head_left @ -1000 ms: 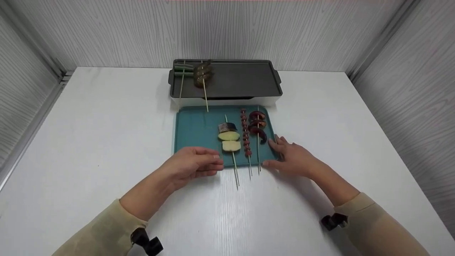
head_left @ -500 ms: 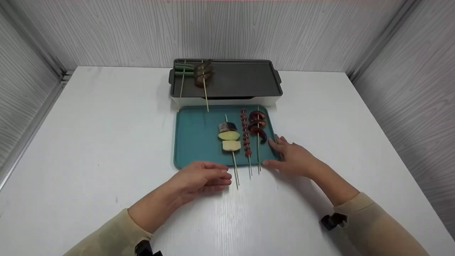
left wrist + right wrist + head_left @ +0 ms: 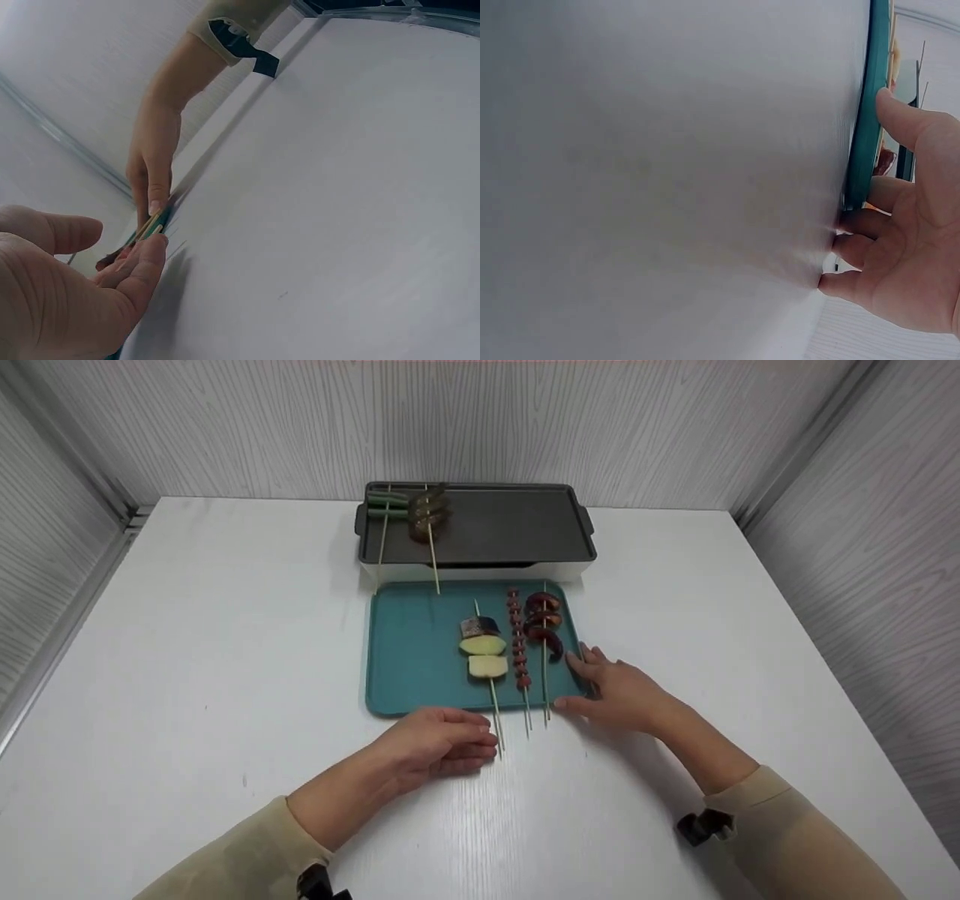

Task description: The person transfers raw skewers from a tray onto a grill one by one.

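Observation:
On the teal tray (image 3: 411, 649) lie three skewers in the head view: one with a dark-skinned chunk and two pale-yellow slices (image 3: 483, 646), one with small red pieces (image 3: 518, 637), and one with dark red curved pieces (image 3: 544, 621). My left hand (image 3: 431, 744) is beside the pale-slice skewer's stick ends, just off the tray's near edge. In the left wrist view its thumb (image 3: 75, 233) stands apart from the fingers. My right hand (image 3: 626, 696) rests at the tray's near right corner, thumb (image 3: 901, 120) against the near rim, fingers spread along the right side.
Behind the tray stands a dark griddle (image 3: 517, 525) on a white base. At its left end lie a skewer of green pieces (image 3: 388, 513) and one of brown pieces (image 3: 429, 519), their sticks overhanging the front. Pale walls (image 3: 480, 427) enclose the white table (image 3: 225, 622).
My left hand has moved from over the tray's near edge toward me and slightly right, to the skewer's stick ends. The right hand, tray and skewers have stayed in place.

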A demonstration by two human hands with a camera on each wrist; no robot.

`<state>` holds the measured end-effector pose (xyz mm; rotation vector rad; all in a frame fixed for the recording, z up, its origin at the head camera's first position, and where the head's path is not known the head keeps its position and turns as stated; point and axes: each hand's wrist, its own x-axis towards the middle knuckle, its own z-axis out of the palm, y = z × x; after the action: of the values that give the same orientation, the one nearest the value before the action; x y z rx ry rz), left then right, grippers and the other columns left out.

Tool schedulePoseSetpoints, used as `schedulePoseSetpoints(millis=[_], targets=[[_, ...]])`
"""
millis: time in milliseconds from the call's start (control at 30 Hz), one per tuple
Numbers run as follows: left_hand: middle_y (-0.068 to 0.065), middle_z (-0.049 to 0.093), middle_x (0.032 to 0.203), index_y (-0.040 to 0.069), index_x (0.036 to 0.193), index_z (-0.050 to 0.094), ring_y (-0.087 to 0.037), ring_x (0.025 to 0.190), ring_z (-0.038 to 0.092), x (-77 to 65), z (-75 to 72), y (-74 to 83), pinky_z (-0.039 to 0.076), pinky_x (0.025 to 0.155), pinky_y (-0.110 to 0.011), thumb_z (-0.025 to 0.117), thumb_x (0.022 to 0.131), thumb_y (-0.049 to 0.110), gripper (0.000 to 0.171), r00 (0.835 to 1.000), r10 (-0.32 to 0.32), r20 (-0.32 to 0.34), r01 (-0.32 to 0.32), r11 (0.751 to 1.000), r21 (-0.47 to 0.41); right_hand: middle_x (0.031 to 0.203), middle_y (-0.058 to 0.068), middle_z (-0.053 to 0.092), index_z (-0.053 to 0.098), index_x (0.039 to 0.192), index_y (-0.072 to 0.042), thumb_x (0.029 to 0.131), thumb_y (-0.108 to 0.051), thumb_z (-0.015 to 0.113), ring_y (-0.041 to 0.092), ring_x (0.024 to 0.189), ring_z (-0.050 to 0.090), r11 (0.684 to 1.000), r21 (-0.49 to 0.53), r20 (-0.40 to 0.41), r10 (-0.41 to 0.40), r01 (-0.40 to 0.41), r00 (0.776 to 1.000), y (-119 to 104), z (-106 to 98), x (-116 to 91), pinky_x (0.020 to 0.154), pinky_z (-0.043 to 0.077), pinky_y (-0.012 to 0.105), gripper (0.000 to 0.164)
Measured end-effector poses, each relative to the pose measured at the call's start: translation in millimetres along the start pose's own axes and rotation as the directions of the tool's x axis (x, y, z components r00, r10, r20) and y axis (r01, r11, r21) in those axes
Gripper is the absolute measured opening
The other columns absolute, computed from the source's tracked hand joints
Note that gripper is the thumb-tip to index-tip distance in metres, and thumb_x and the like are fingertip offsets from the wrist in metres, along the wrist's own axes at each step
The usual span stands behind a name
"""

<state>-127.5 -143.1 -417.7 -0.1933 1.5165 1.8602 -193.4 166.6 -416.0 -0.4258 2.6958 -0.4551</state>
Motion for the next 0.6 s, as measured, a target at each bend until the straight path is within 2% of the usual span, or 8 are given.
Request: schedulePoseSetpoints(millis=[300, 600], targets=[[-0.018, 0.077, 0.115, -0.009, 0.137, 0.061, -0.021, 0.099, 0.077, 6.9, 5.6, -2.1, 0.062, 0.087, -0.034, 0.067, 0.103, 0.006, 0.038, 1.0, -0.008, -0.01, 0.008, 1.0, 0.016, 0.173, 0.02, 0.018, 0.032, 0.165, -0.006, 0.099, -0.067, 0.063, 0.041, 0.16, 0.018, 1.0, -0.003, 0.001, 0.005, -0.005, 1.0, -1, 0, 1, 0.126, 0.021, 0.061, 0.096], [-0.016, 0.077, 0.114, -0.009, 0.139, 0.06, -0.02, 0.1, 0.076, 14.4, 8.1, -5.0, 0.062, 0.09, -0.035, 0.067, 0.103, 0.008, 0.041, 1.0, -0.014, 0.0, 0.014, 1.0, 0.025, 0.173, 0.021, 0.019, 0.033, 0.165, -0.003, 0.1, -0.063, 0.064, 0.041, 0.16, 0.018, 1.0, -0.008, -0.009, -0.01, 0.01, 1.0, -1, -1, -1, 0.126, 0.021, 0.062, 0.093]])
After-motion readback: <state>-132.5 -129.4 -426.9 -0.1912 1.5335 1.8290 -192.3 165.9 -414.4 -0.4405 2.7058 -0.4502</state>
